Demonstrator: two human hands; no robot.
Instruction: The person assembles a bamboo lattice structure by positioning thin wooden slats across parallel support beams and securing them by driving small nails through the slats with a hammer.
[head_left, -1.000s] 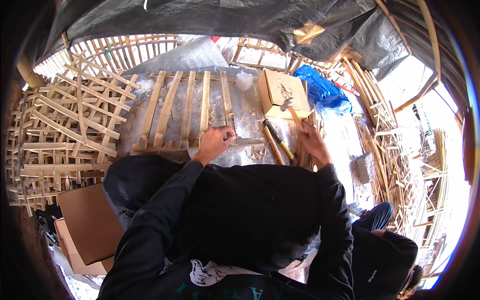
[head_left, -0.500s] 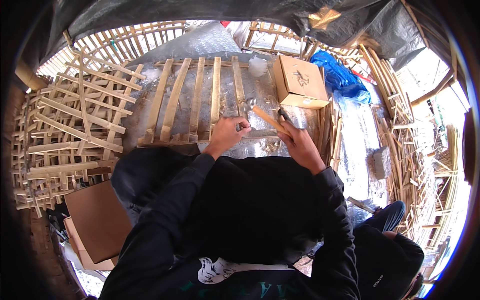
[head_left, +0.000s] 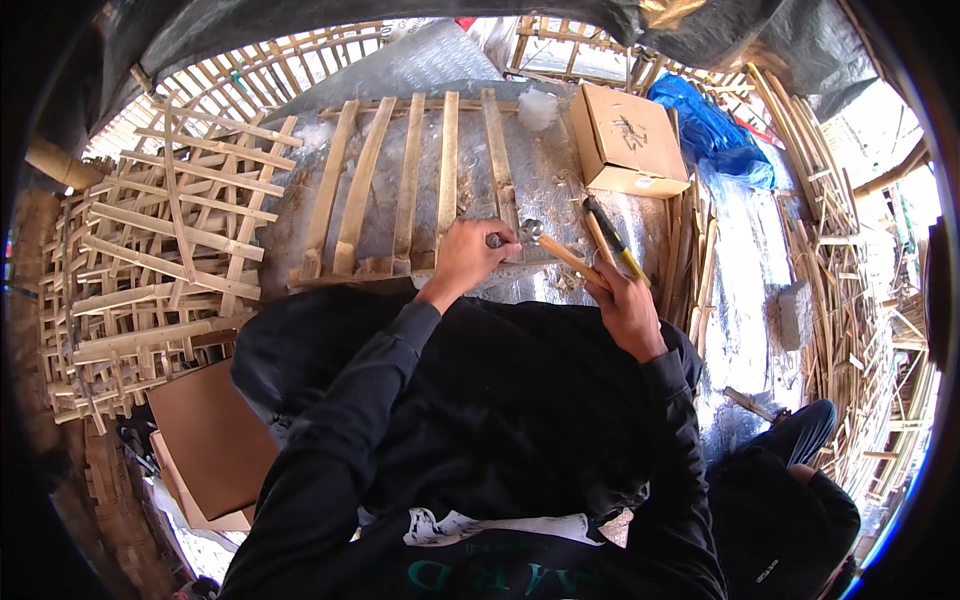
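My right hand [head_left: 630, 305] is closed round the wooden handle of a hammer [head_left: 570, 262]. Its metal head is beside my left fingertips, over the near rail of a bamboo slat frame [head_left: 405, 185]. My left hand [head_left: 468, 258] is pinched at the near end of the frame's slats; a small dark thing shows by its fingers, too small to name. Just beyond my right hand lies a tool with a black and yellow handle [head_left: 618, 240], a light wooden stick or handle next to it.
A woven bamboo lattice [head_left: 170, 245] lies at left, above a brown cardboard box [head_left: 215, 440]. Far right are a closed carton [head_left: 630, 140], a blue plastic sheet [head_left: 710, 130] and piled bamboo strips [head_left: 840, 260]. Another person [head_left: 780, 500] sits at lower right, near a grey block [head_left: 795, 315].
The hammer head has come down and nearer to my left fingertips. My right hand has shifted right, and the black and yellow handle shows more fully. The whole view has shifted slightly.
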